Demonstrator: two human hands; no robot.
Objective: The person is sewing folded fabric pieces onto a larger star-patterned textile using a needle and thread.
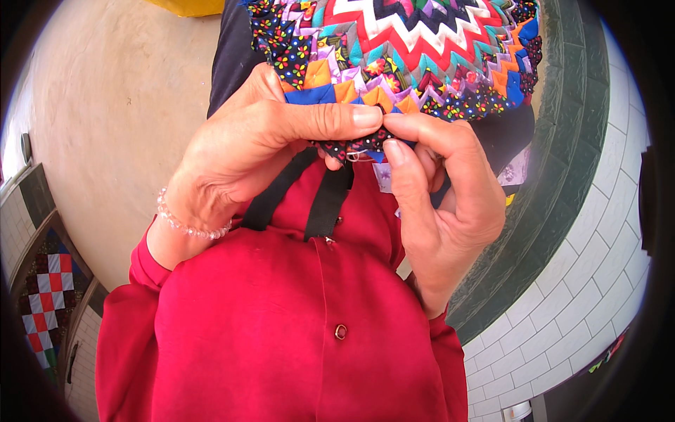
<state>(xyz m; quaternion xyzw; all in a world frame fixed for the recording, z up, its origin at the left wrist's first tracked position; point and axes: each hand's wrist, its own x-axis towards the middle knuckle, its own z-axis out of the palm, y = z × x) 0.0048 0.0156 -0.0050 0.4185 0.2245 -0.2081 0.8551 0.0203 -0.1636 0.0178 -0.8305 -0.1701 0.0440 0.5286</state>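
A round patchwork piece (416, 47) of folded fabric points, in zigzag rings of many colours, lies across the lap at the top of the view. My left hand (253, 126) grips its near edge, the thumb pressing on top and the fingers mostly hidden underneath. Opposite it, my right hand (443, 174) pinches the same edge between thumb and index finger. Between the two hands is a black dotted fabric patch (369, 141). A loop of white thread (357, 156) hangs just below this patch. Whether a needle is between the right fingertips cannot be made out.
Black straps (327, 205) run down over a red buttoned shirt (253, 316). To the left is a bare tan floor (105, 116); a dark green ledge (564, 142) and white tiled wall (585, 264) curve along the right. A checkered patchwork cloth (50, 300) shows at lower left.
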